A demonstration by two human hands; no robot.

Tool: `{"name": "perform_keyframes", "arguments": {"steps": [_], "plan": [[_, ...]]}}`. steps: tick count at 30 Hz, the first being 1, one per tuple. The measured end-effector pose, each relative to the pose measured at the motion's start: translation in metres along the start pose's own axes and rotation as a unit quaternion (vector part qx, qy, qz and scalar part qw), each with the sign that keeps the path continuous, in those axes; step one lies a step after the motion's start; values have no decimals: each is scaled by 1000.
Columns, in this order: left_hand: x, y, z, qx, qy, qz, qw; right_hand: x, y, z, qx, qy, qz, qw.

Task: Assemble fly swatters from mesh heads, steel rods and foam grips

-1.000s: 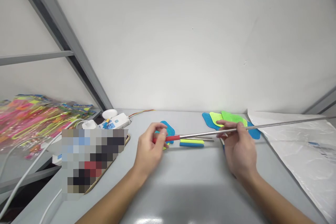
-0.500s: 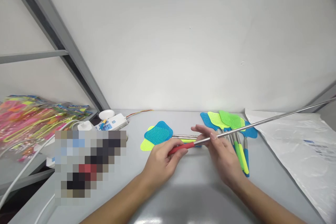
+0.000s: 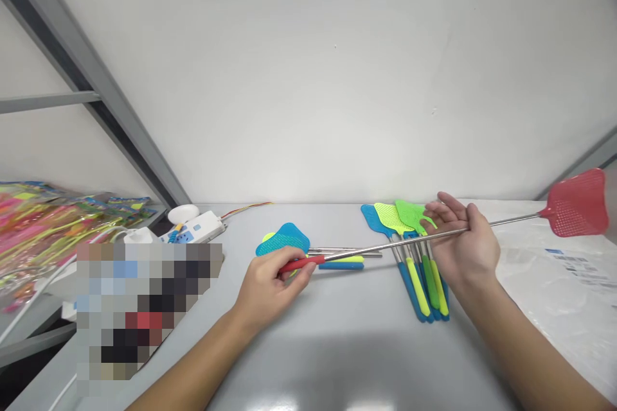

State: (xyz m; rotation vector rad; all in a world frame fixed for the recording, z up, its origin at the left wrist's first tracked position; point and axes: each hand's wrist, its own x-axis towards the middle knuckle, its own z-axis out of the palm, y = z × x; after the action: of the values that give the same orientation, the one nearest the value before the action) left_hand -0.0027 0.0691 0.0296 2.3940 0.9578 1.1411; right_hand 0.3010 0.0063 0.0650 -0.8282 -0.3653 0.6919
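Observation:
My left hand (image 3: 270, 282) is closed on the red grip of a long red fly swatter (image 3: 578, 203). Its extended metal rod (image 3: 385, 246) runs right and slightly up to the red mesh head at the far right. My right hand (image 3: 463, 244) is palm up under the rod with the fingers loosely spread, the rod lying across them. Just behind my left hand lie two swatters with blue and yellow heads (image 3: 282, 241). Under my right hand lies a row of several blue, yellow and green swatters (image 3: 419, 270) on the grey table (image 3: 337, 347).
A clear plastic bag (image 3: 563, 282) covers the table's right side. At the back left sit a white power strip (image 3: 195, 228) and cables. Packaged colourful items (image 3: 43, 225) fill a shelf at far left. A blurred-out patch hides something at the left front.
The rod slid through my right hand, which moved right along it and opened palm up. The red mesh head has come into view at the right. My left hand shifted slightly left.

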Motion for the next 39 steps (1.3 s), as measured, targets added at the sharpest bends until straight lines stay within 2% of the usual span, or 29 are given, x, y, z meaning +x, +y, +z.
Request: {"name": "perform_keyframes", "arguments": {"steps": [4, 8, 10, 13, 18, 25, 29, 32, 34, 37, 39], "plan": [[-4, 10, 5, 6, 10, -38, 999, -29, 22, 13, -24, -51, 31, 998], [-11, 23, 14, -22, -25, -20, 999, -75, 45, 27, -44, -167, 125, 977], [-13, 27, 16, -28, -26, -12, 999, -91, 51, 31, -43, -204, 134, 969], [-14, 28, 15, -26, -27, -1, 999, -101, 53, 32, -44, -222, 125, 966], [-15, 29, 16, -20, -20, 19, 999, -101, 55, 29, -52, -247, 126, 959], [-20, 43, 27, -35, -20, 32, 999, -111, 59, 31, -70, -282, 110, 950], [-17, 45, 25, -54, -24, 27, 998, -111, 51, 33, -113, -300, 75, 944], [-11, 39, 17, -53, -4, 37, 998, -103, 39, 35, -112, -316, 51, 941], [-8, 32, 12, -39, 12, 37, 998, -91, 30, 34, -81, -294, 39, 952], [-5, 21, 6, -17, 16, 23, 999, -68, 19, 28, -47, -213, 31, 976], [-3, 14, 4, -8, 15, 9, 1000, -54, 17, 23, -45, -179, 51, 982]]}}
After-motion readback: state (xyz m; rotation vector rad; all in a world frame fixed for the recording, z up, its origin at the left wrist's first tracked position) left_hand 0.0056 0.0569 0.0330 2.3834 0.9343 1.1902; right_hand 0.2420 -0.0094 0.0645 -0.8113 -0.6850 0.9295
